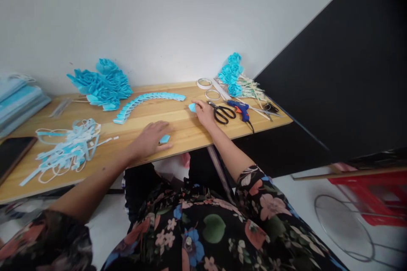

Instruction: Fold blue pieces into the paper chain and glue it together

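Note:
My left hand (150, 140) hovers at the table's front edge, thumb and fingers apart and slightly blurred. A small blue piece (164, 139), cut from thin sheet, shows between thumb and fingers; whether it touches them I cannot tell. Farther right, my right hand (205, 113) has its fingers bent over another small blue piece (192, 107), which sticks out at the fingertips. Black-handled scissors (224, 113) lie just right of that hand. Behind both hands, a curved row of overlapping folded blue pieces (152, 98) lies on the wooden table (181, 129).
Blue flowers (108, 84) stand back left, with more flowers (232, 74) on sticks (252, 89) back right. A blue glue gun (240, 108) and tape rolls (204, 83) lie right. Left are cut strips (71, 148), a phone (14, 152) and stacked blue sheets (20, 101).

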Demonstrator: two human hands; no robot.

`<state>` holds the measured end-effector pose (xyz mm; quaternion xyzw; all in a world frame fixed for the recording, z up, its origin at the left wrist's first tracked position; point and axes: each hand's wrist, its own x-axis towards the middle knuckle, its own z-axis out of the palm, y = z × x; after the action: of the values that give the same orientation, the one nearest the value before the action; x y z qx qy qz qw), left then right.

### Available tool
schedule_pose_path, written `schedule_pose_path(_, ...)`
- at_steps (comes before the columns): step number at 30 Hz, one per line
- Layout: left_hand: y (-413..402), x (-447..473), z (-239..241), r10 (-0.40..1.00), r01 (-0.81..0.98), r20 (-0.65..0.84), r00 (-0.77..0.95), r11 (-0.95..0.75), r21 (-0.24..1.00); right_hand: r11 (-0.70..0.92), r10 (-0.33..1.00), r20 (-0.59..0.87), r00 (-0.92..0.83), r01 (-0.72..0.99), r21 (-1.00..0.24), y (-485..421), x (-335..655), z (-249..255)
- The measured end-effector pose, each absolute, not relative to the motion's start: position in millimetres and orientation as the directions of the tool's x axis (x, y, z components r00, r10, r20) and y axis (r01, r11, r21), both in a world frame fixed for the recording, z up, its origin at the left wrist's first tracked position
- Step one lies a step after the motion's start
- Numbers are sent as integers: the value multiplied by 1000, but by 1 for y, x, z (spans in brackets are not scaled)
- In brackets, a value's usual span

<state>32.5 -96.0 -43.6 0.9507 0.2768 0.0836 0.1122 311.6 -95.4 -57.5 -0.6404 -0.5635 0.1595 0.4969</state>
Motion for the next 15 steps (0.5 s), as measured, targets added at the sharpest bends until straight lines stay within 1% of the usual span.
schedule_pose_path(4,-101,31,-58,559,515,183,809,-823,239,122,878,350,327,553,-824,-95,310,-56)
schedule_pose_path(9,-75,57,-61,541,491,200,817,-834,251,101,891,319,324,542,-834,-97,310,-54)
schedule_pose_path(15,-26,99,-58,544,492,217,811,-834,252,138,885,340,319,517,-845,-100,309,-53)
